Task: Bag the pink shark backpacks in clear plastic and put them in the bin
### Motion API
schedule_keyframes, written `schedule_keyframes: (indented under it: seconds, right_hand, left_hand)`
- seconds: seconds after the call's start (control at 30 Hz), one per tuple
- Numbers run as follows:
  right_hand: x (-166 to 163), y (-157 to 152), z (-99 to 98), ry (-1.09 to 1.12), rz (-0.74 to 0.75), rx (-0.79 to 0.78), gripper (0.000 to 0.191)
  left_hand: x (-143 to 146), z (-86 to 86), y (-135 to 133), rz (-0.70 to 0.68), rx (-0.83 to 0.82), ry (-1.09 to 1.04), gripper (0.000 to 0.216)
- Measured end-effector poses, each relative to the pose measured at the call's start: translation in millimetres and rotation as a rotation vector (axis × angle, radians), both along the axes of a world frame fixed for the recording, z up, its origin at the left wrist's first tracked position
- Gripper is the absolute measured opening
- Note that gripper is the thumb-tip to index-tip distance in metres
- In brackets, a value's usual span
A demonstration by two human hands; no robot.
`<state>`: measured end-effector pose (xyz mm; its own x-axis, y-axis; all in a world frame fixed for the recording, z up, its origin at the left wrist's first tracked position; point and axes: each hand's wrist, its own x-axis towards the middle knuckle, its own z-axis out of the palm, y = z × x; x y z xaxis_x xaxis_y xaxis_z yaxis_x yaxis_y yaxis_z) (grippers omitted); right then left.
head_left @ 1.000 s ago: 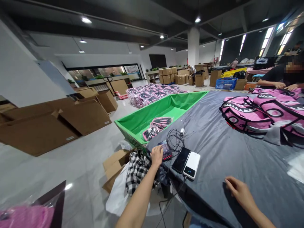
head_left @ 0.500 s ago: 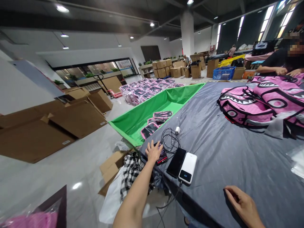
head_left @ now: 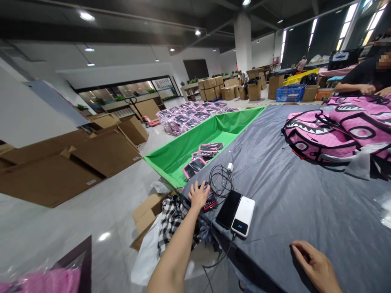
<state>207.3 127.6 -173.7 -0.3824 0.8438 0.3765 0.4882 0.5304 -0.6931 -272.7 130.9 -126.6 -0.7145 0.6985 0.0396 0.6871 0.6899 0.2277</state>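
My left hand (head_left: 199, 196) lies with spread fingers on a small dark box (head_left: 210, 202) with red and purple print, at the corner of the table. Right of the box are a coiled black cable (head_left: 220, 181) with a white plug (head_left: 230, 167), a black phone (head_left: 228, 209) and a white power bank (head_left: 243, 216) with a lit display. A cable runs from the power bank over the table edge. On the grey cloth at lower right rests my right hand (head_left: 316, 264), its fingers loosely curled, with nothing visible in them.
A green fabric bin (head_left: 171, 159) adjoins the table, holding several bagged pink-black packs (head_left: 195, 167). Pink shark-face backpacks (head_left: 320, 134) lie at right, by a co-worker's hands (head_left: 366, 89). Cardboard boxes (head_left: 100, 156) and a checked cloth (head_left: 171, 219) are at left.
The whole view has shifted slightly, so everything appears a little further right. Both hands keep their places on the box and the table.
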Motion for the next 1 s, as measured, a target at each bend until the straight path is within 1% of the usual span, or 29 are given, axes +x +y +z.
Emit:
schedule_keyframes:
  seconds: [0.17, 0.3, 0.47, 0.63, 0.73, 0.83, 0.9, 1.0]
  right_hand:
    - [-1, 0, 1.4, -0.011, -0.003, -0.001, 0.041]
    - [0, 0, 1.1, -0.006, -0.008, -0.015, 0.044]
    - [-1, 0, 1.2, -0.003, -0.025, -0.082, 0.05]
    - [-1, -1, 2.2, -0.002, -0.023, -0.101, 0.05]
    - [-1, -1, 2.9, 0.001, -0.019, -0.066, 0.045]
    - [-1, -1, 4.2, 0.005, -0.017, -0.039, 0.043]
    - [-2, -1, 6.0, 0.008, -0.015, -0.039, 0.044]
    - [-3, 0, 9.9, 0.011, -0.015, -0.05, 0.048]
  left_hand:
    - [-3, -3.4, -19, 0.052, 0.045, -0.018, 0.053]
    - [-2, -1.7, -28, 0.037, 0.07, -0.024, 0.048]
    - [4, 1.0, -15, -0.003, 0.086, -0.023, 0.045]
    - [8, 2.6, -2, 0.043, 0.113, -0.02, 0.049]
    - [10, 4.1, -6, 0.124, 0.146, -0.025, 0.055]
    - [20, 4.0, -20, 0.227, 0.179, -0.039, 0.064]
    - [31, 2.4, -30, 0.269, 0.194, -0.051, 0.076]
    - [54, -1.7, -37, 0.278, 0.205, -0.079, 0.102]
